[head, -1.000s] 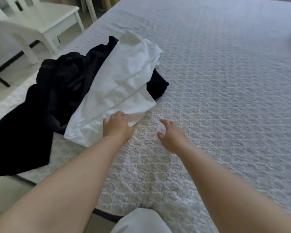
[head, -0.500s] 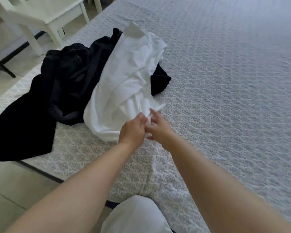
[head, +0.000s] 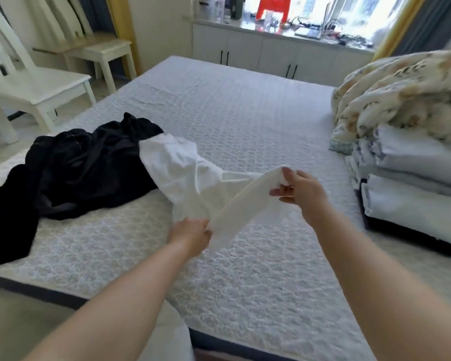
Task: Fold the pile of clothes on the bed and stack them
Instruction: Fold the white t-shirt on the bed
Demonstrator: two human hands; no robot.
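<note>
Both hands hold one edge of the white garment (head: 182,175) stretched in the air above the bed (head: 245,113). The left hand (head: 190,237) grips the near end with curled fingers; the right hand (head: 301,187) pinches the far end between thumb and fingers. The rest of the garment trails down to the bed and lies against the dark clothes (head: 84,165), which hide its far part. What kind of garment it is cannot be told. The dark clothes hang over the bed's left edge, their lower end cut off. The middle and far side of the bed lie bare. At the right, folded bedding (head: 412,183) sits under a flowered quilt (head: 406,95), partly out of view. A white chair (head: 37,87) stands beside the bed.
</note>
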